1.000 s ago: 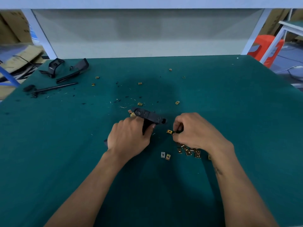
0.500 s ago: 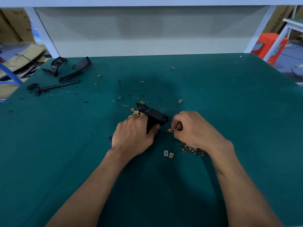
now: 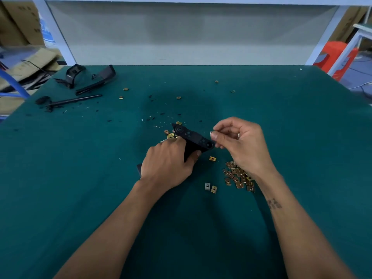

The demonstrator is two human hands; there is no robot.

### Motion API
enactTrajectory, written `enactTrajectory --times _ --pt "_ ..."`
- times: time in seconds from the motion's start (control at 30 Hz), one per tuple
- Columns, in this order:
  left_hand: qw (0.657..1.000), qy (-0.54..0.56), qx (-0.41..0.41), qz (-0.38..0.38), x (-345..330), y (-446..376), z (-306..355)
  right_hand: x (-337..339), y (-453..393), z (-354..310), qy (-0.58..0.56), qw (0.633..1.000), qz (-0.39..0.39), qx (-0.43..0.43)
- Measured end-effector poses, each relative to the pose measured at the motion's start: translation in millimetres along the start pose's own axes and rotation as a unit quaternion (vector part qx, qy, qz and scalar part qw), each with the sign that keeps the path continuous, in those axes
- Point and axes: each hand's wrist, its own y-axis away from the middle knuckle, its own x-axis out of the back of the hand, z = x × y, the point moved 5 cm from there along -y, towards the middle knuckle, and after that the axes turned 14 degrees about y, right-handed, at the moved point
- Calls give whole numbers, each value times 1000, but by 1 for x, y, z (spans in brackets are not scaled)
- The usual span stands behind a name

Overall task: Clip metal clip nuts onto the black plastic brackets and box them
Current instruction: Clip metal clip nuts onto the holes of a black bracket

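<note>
Brightness: even, fairly soft light over my green tabletop; the near part between my forearms is darker.
Source: seems overhead and behind me, judging by the broad dim shadow thrown on the cloth beyond my hands.
Shadows: soft-edged; a darker patch lies under my left hand and right hand.
Glare: a pale sheen on the grey back panel; small glints on the brass clip nuts.
Blur: centre reasonably sharp; my fingertips are slightly soft.
Distortion: wide-angle bowing, so the tabletop's edges splay outward and the frame posts lean.
Corners: cardboard boxes smeared and out of focus.
</note>
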Motion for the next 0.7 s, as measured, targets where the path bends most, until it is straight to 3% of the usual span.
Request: enactTrajectory --times 0.3,0.57,0.7 --pt "999 29 -1 13 4 0 0 0 -1 0 -86 996 24 -28" --pt "1000 7 -20 7 2 1 3 -6 1 -3 44 999 -6 19" --pt "999 9 -34 9 1 2 5 -4 0 -2 32 999 -13 4"
